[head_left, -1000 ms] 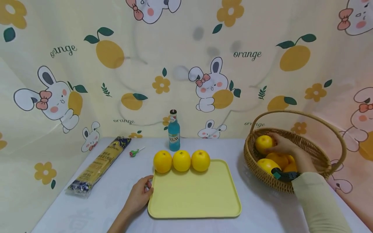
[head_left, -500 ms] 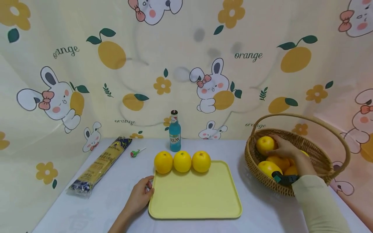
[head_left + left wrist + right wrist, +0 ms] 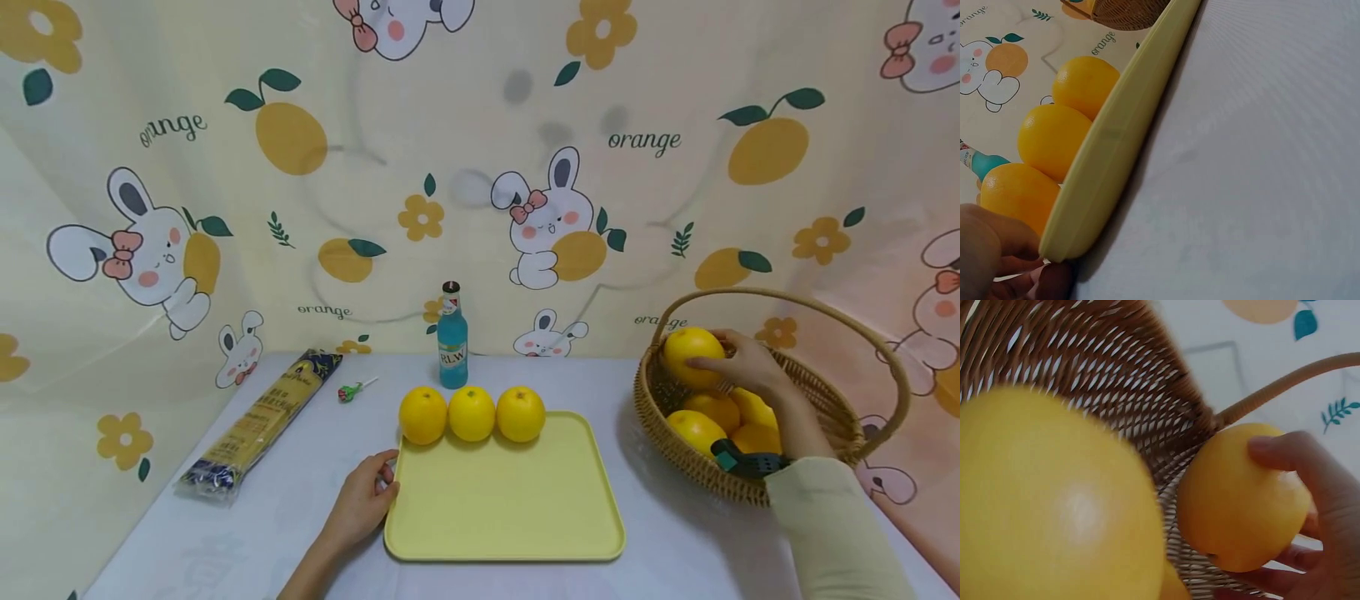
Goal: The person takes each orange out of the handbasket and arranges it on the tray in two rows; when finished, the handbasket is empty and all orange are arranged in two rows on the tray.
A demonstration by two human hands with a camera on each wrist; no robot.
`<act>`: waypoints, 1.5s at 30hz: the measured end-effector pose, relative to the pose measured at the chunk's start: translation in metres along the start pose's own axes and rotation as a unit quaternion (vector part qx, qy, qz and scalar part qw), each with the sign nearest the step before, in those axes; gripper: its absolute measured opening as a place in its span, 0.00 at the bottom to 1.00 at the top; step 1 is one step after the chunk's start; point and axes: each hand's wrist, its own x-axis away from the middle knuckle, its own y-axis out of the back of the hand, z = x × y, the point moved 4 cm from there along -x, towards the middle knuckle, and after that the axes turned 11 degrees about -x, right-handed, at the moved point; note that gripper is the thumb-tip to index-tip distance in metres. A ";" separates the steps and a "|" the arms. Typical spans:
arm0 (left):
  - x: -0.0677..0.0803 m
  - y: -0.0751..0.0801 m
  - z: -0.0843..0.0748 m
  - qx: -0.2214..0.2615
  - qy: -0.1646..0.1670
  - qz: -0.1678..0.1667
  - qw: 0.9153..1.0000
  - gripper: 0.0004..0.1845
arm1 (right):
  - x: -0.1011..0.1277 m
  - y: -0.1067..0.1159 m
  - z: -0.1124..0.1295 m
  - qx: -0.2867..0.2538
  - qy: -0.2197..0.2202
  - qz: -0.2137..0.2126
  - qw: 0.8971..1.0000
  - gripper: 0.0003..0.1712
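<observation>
The right hand (image 3: 742,367) curls round a yellow orange (image 3: 692,357) just above the basket (image 3: 825,400), and bumping the handle (image 3: 780,298) right over it could knock it loose, while the left hand (image 3: 365,500) grips the tray (image 3: 510,500) corner.

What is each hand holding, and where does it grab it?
The right hand grips a yellow orange round its side, above the basket. The left hand holds the yellow tray by its near left corner.
</observation>
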 end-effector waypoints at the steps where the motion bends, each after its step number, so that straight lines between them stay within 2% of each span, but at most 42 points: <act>1: 0.000 0.000 0.000 0.000 0.000 0.000 1.000 0.22 | 0.000 0.001 0.001 -0.020 -0.006 -0.005 1.000 0.46; 8: -0.001 0.002 -0.002 0.004 -0.001 0.006 1.000 0.22 | 0.004 0.001 0.015 -0.086 0.033 -0.020 0.996 0.40; 11: 0.000 0.002 -0.002 0.005 0.001 0.009 1.000 0.22 | 0.006 -0.001 0.022 -0.103 0.033 -0.018 0.994 0.37; 16: 0.001 0.002 -0.001 0.002 0.003 0.009 1.000 0.22 | 0.010 -0.008 0.039 -0.106 0.055 0.006 0.993 0.33; 22: 0.001 0.002 -0.001 -0.001 0.007 0.008 1.000 0.23 | 0.015 -0.018 0.058 -0.090 0.087 0.020 0.992 0.35; 30: 0.002 0.000 0.000 0.006 0.014 0.010 1.000 0.23 | 0.025 -0.040 0.090 -0.132 0.129 0.036 0.982 0.33; 38: 0.002 0.000 0.000 0.005 0.014 0.010 1.000 0.23 | 0.032 -0.076 0.114 -0.129 0.168 -0.002 0.977 0.38; 42: 0.001 -0.001 0.000 0.002 0.018 0.014 1.000 0.23 | 0.031 -0.099 0.113 -0.115 0.172 -0.043 0.977 0.43; 45: 0.001 -0.001 -0.001 0.000 0.017 0.014 1.000 0.23 | 0.030 -0.117 0.109 -0.115 0.185 -0.068 0.974 0.44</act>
